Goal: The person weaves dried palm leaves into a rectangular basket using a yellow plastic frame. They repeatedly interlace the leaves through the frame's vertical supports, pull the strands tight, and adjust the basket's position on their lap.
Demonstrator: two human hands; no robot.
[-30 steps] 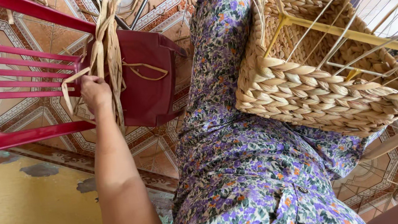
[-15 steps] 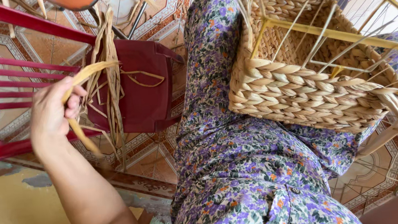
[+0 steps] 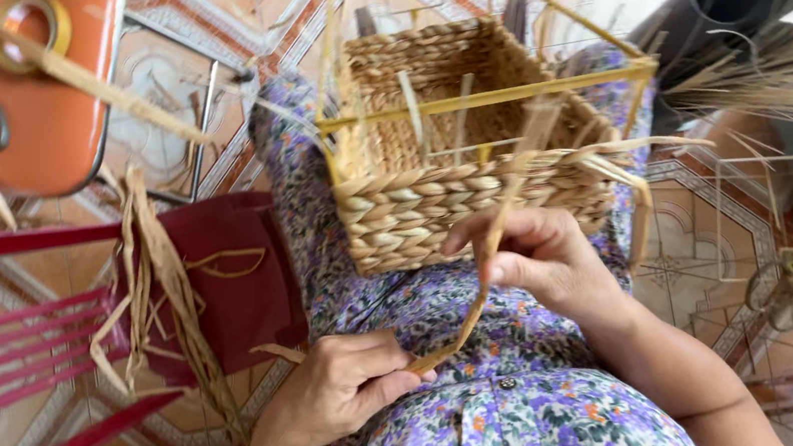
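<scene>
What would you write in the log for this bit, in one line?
left hand: pinches end of straw strand | right hand: holds strand higher up | half-woven basket: on lap, in yellow wire frame | red chair: spare strands

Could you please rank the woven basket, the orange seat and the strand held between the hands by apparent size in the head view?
1. Woven basket
2. Orange seat, partly cut off, so uncertain
3. Strand

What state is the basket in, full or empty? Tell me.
Empty, as far as visible: the basket on the lap shows bare woven inner walls; its bottom is hidden.
</scene>
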